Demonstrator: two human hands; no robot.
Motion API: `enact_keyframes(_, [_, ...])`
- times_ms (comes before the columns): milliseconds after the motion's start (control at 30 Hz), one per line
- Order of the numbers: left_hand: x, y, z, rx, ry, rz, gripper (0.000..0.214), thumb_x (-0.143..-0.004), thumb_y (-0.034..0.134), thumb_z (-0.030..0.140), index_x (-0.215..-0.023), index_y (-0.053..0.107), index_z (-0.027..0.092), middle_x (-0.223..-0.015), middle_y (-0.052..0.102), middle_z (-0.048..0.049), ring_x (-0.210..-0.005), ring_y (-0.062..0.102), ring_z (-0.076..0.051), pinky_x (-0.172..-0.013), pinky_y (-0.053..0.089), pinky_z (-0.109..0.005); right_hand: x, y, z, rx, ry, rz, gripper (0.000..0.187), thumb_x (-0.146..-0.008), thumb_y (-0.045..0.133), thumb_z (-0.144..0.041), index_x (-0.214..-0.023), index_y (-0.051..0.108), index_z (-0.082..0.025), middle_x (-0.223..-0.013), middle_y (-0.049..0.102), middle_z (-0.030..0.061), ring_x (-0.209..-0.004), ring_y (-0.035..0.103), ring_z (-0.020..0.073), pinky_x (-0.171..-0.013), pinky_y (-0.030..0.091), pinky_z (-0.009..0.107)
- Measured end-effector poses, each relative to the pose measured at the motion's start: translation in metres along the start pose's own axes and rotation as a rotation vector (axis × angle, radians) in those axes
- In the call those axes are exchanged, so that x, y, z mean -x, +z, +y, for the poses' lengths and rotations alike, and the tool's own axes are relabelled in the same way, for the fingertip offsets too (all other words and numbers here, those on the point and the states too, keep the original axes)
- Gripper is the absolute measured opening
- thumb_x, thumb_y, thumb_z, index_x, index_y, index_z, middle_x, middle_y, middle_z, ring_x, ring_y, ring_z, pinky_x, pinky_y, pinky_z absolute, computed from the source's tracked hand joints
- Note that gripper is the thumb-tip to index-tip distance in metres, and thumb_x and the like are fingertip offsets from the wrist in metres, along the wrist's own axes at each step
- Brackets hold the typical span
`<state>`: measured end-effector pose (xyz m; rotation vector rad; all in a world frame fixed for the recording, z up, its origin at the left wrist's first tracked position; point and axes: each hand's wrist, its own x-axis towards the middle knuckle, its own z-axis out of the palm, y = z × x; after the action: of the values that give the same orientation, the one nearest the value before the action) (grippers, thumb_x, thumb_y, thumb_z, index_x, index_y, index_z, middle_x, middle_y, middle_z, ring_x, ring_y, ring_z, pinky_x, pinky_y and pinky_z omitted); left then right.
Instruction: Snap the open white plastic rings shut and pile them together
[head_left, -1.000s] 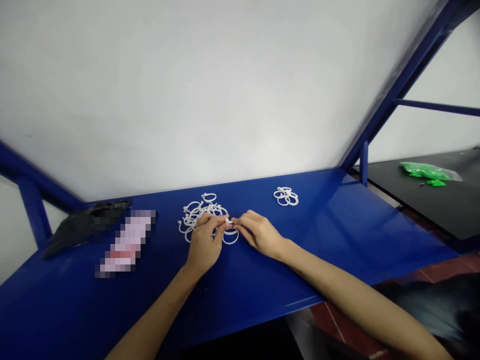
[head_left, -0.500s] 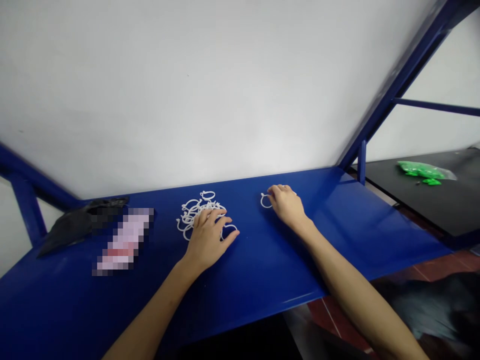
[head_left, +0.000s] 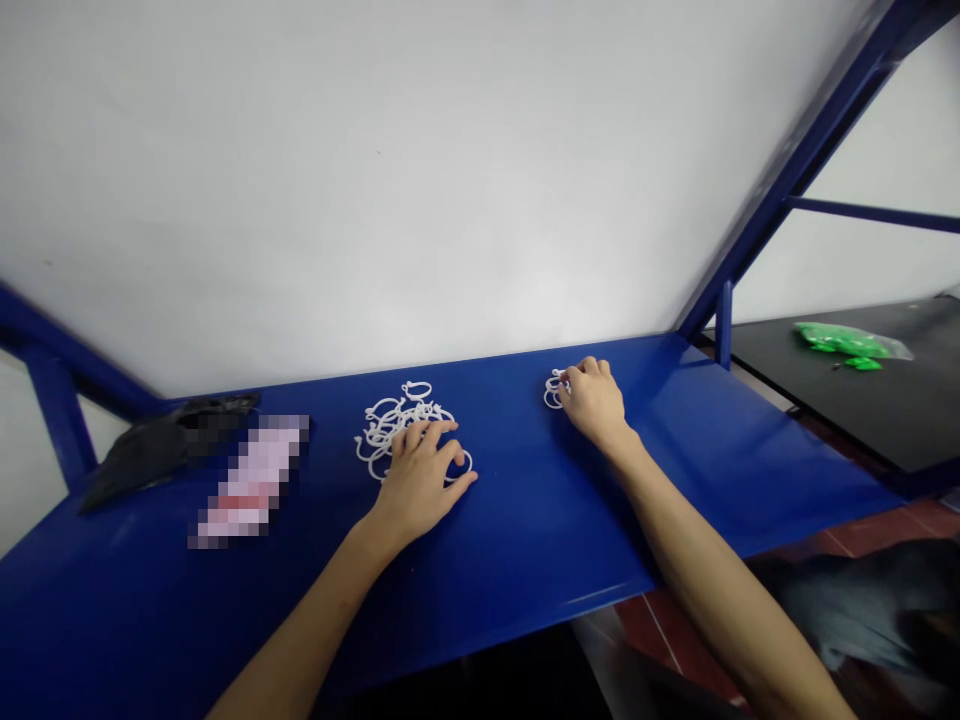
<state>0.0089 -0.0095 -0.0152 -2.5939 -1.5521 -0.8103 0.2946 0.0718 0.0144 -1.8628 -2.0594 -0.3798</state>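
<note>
A pile of thin white rings with small knobbed ends (head_left: 386, 410) lies on the blue table (head_left: 510, 540). My left hand (head_left: 420, 480) rests over the pile's near right side, fingers spread and slightly bent. One ring shows between its thumb and index finger, lying on the table. Farther right, a small cluster of white rings (head_left: 553, 398) sits beside my right hand (head_left: 596, 405). That hand's fingers are curled and pinched against a ring at the cluster's right edge; the fingertips partly hide it.
A black plastic bag (head_left: 142, 455) and a blurred-out pinkish object (head_left: 255, 470) lie to the left. A white wall (head_left: 450, 200) rises behind the table. On a black table (head_left: 847, 400) at right lies a clear bag with green pieces (head_left: 847, 340). Blue frame bars stand at both sides.
My right hand has moved slightly right and away from me, with its ring, and a small cluster of rings now shows beside it. My left hand has stayed over the pile, its fingers shifting slightly.
</note>
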Motion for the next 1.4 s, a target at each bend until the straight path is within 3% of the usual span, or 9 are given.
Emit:
enact_keyframes(200, [-0.003, -0.005, 0.009, 0.005, 0.041, 0.054, 0.014, -0.089, 0.065, 0.028, -0.076, 0.069, 0.025, -0.125, 0.066, -0.0055, -0.118, 0.049, -0.033, -0.1, 0.039, -0.055, 0.003, 0.003, -0.012, -0.253, -0.071, 0.1, 0.029, -0.098, 0.051, -0.033, -0.108, 0.072, -0.016, -0.11, 0.062, 0.0166, -0.104, 0.052, 0.0301, -0.09, 0.046, 0.042])
enact_keyframes(367, [-0.004, -0.006, 0.016, 0.01, 0.048, 0.238, 0.011, -0.092, 0.065, 0.03, -0.085, 0.073, 0.027, -0.118, 0.068, -0.005, -0.111, 0.053, -0.028, -0.099, 0.04, -0.047, 0.026, 0.002, -0.059, -0.844, -0.265, -0.15, 0.028, -0.096, 0.059, -0.046, -0.107, 0.068, -0.022, -0.097, 0.071, 0.0062, -0.086, 0.063, 0.02, -0.079, 0.05, 0.034])
enact_keyframes(433, [-0.003, -0.005, 0.016, 0.004, 0.06, 0.27, 0.011, -0.093, 0.065, 0.031, -0.086, 0.074, 0.028, -0.117, 0.068, -0.0053, -0.109, 0.054, -0.027, -0.098, 0.041, -0.045, 0.036, 0.0, -0.077, -1.036, -0.244, -0.25, 0.026, -0.098, 0.056, -0.043, -0.107, 0.065, -0.021, -0.086, 0.071, 0.0019, -0.074, 0.064, 0.0155, -0.071, 0.05, 0.029])
enact_keyframes(533, [-0.003, -0.002, 0.014, 0.036, 0.042, 0.306, 0.01, -0.093, 0.065, 0.032, -0.09, 0.073, 0.027, -0.118, 0.066, -0.0068, -0.111, 0.055, -0.027, -0.099, 0.042, -0.045, 0.045, -0.003, -0.091, -1.199, -0.151, -0.26, 0.019, -0.097, 0.055, -0.036, -0.103, 0.062, -0.019, -0.076, 0.07, -0.0009, -0.066, 0.063, 0.0134, -0.067, 0.049, 0.027])
enact_keyframes(700, [-0.008, -0.005, 0.012, 0.229, -0.157, 0.37, 0.026, -0.093, 0.065, 0.032, -0.116, 0.065, 0.022, -0.111, 0.07, -0.0081, -0.106, 0.063, -0.025, -0.097, 0.049, -0.042, 0.045, -0.004, -0.089, -1.209, -0.162, -0.181, 0.015, -0.096, 0.059, -0.031, -0.102, 0.064, -0.019, -0.079, 0.071, 0.0004, -0.069, 0.065, 0.014, -0.069, 0.05, 0.027])
enact_keyframes(833, [-0.009, -0.008, 0.01, 0.375, -0.247, 0.242, 0.015, -0.094, 0.062, 0.029, -0.104, 0.07, 0.023, -0.096, 0.075, -0.0026, -0.088, 0.071, -0.019, -0.086, 0.055, -0.035, 0.046, -0.003, -0.089, -1.174, -0.304, -0.16, 0.012, -0.096, 0.061, -0.029, -0.098, 0.069, -0.02, -0.087, 0.074, 0.0023, -0.076, 0.067, 0.015, -0.071, 0.05, 0.027])
enact_keyframes(1167, [-0.003, -0.003, 0.008, 0.34, -0.071, 0.358, 0.015, -0.095, 0.059, 0.023, -0.094, 0.074, 0.022, -0.083, 0.069, -0.001, -0.078, 0.068, -0.016, -0.075, 0.055, -0.028, 0.061, -0.001, -0.095, -1.069, -0.495, -0.025, 0.016, -0.101, 0.052, -0.024, -0.096, 0.067, -0.021, -0.089, 0.071, 0.0051, -0.083, 0.065, 0.0173, -0.078, 0.053, 0.031])
enact_keyframes(1300, [-0.006, -0.004, 0.006, 0.258, -0.046, 0.32, 0.021, -0.097, 0.057, 0.028, -0.109, 0.073, 0.023, -0.088, 0.071, -0.0029, -0.085, 0.066, -0.018, -0.081, 0.054, -0.032, 0.054, -0.002, -0.095, -1.01, -0.521, 0.024, 0.015, -0.101, 0.053, -0.027, -0.097, 0.067, -0.022, -0.092, 0.071, 0.0053, -0.085, 0.065, 0.0176, -0.079, 0.053, 0.032])
enact_keyframes(1400, [-0.01, -0.003, -0.001, 0.079, -0.05, 0.264, 0.033, -0.098, 0.054, 0.032, -0.127, 0.066, 0.021, -0.106, 0.073, -0.0074, -0.101, 0.062, -0.025, -0.095, 0.05, -0.042, 0.036, -0.007, -0.087, -0.881, -0.431, 0.134, 0.015, -0.098, 0.056, -0.03, -0.093, 0.068, -0.023, -0.093, 0.069, 0.0063, -0.085, 0.064, 0.0195, -0.079, 0.053, 0.033])
